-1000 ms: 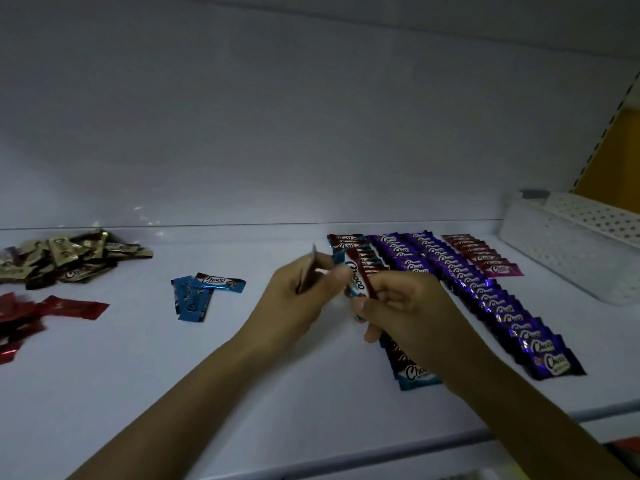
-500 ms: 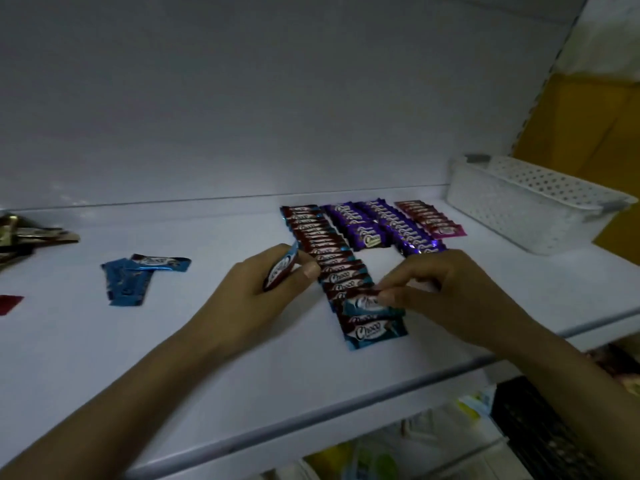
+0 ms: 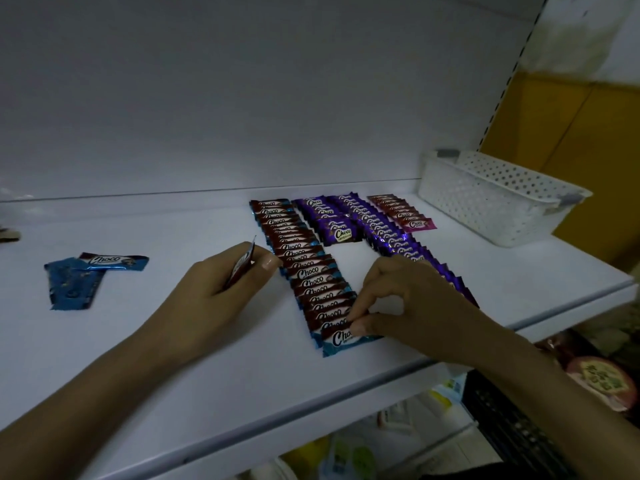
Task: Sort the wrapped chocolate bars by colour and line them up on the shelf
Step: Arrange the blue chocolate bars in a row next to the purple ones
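On the white shelf (image 3: 194,341) lies a long overlapping row of blue-and-brown bars (image 3: 298,258). My right hand (image 3: 408,303) pinches the front bar (image 3: 341,339) of that row between thumb and forefinger, at the row's near end. My left hand (image 3: 214,292) holds another blue-and-brown bar (image 3: 242,265) upright, just left of the row. Two purple rows (image 3: 349,220) and a short pink row (image 3: 403,213) run alongside on the right. Two loose blue bars (image 3: 90,275) lie to the left.
A white perforated basket (image 3: 491,199) stands at the shelf's back right. A few gold-brown wrappers (image 3: 8,233) peek in at the left edge. The shelf's front edge (image 3: 311,403) runs diagonally, with goods on lower shelves beneath it.
My right hand has brought its bar down from mid-air onto the near end of the blue-and-brown row. The left hand kept its bar. The camera view shifted right and down.
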